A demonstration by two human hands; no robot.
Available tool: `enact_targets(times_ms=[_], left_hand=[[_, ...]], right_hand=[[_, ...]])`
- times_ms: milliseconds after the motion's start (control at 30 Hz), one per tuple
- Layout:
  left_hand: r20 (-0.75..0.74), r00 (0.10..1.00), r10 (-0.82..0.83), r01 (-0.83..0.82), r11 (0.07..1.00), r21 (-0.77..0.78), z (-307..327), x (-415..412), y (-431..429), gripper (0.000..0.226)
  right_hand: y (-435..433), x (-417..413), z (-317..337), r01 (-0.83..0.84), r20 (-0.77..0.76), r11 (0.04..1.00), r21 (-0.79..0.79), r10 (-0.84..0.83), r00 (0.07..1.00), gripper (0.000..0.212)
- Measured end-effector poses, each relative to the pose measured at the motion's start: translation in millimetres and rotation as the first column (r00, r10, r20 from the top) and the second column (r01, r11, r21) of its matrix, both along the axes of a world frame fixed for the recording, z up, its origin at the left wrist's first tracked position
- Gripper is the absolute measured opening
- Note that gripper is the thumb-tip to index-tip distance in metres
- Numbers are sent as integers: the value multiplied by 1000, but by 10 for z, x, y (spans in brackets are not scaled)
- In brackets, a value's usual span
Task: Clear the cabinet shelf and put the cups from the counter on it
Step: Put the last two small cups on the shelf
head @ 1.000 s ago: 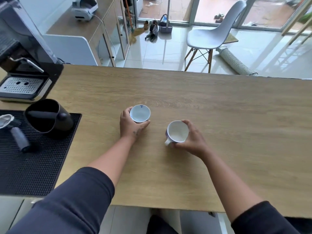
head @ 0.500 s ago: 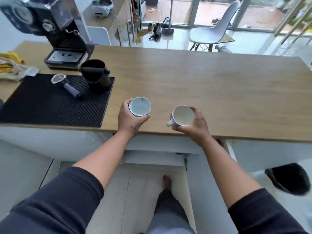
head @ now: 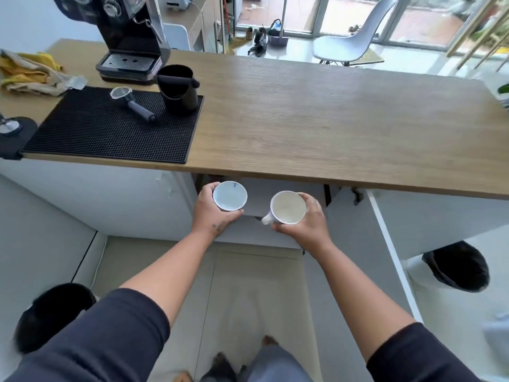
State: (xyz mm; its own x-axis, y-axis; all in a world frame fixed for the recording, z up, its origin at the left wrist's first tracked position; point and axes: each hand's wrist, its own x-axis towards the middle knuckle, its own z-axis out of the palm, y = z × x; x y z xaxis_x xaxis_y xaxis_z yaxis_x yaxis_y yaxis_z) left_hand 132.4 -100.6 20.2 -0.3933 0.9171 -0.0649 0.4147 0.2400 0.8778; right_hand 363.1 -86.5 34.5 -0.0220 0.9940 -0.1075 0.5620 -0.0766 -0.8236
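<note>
A person holds 2 cups below the counter (head: 330, 128) edge: left hand (head: 212, 213) fingers wrapped around a small cup (head: 230, 199), right hand (head: 308, 221) fingers curled around a handled mug (head: 287, 207). Placing step; next, lowering both onto the cabinet shelf (head: 275, 235), barely visible.
</note>
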Motion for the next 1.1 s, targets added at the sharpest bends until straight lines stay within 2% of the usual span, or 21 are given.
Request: enact_targets(times_ms=[233, 300, 367, 567, 767, 833, 933, 1100], left_hand=[[45, 997, 67, -66, 997, -31, -777, 124, 227, 84], [84, 991, 101, -100, 995, -14, -1075, 140, 378, 84], [109, 985, 131, -134, 991, 21, -1402, 125, 523, 80], [69, 986, 151, -161, 972, 174, -2354, -95, 965, 72], [264, 944, 198, -289, 883, 370, -2987, -329, 1296, 69], [278, 944, 176, -280, 873, 400, -3216, -424, 1364, 70], [261, 948, 182, -280, 868, 410, -3458, -500, 1363, 79], [305, 929, 209, -323, 861, 393, -3714, -592, 1295, 74]], right_hand=[[312, 10, -750, -37, 24, 999, -36, 38, 999, 89], [474, -13, -1030, -41, 2, 999, -30, 41, 999, 79], [646, -55, -1358, -31, -34, 999, 13, 31, 999, 69], [1258, -290, -2410, -24, -71, 994, 109, 31, 997, 73], [1883, -667, -3114, -41, -159, 977, 208, 75, 984, 53], [2061, -836, -3359, -61, -176, 970, 233, 103, 979, 53], [2229, -1063, -3570, -79, -151, 958, 276, 125, 981, 74], [2403, -1396, -3674, -90, -117, 948, 306, 131, 985, 79]])
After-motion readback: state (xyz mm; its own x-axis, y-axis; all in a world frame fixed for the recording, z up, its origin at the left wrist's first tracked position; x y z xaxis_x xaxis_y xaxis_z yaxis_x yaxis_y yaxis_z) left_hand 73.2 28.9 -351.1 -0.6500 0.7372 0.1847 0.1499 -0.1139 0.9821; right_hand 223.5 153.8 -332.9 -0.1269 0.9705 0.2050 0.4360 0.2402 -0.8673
